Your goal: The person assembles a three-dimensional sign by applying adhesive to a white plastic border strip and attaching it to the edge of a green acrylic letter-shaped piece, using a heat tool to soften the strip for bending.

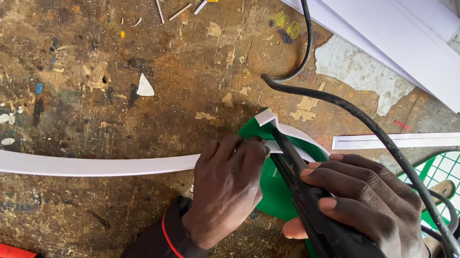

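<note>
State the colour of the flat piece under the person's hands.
Green flat piece, seen in the head view.

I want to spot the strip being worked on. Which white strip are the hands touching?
The long curved white strip running left across the bench, pressed by the left hand against the green piece. The straight strip lies untouched.

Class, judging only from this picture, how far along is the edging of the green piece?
Done: the white strip already curves along the top edge of the green piece. In hand: the left hand presses the strip down while the right hand holds a black corded tool at the bend. Left: the long tail lies loose on the bench.
</note>
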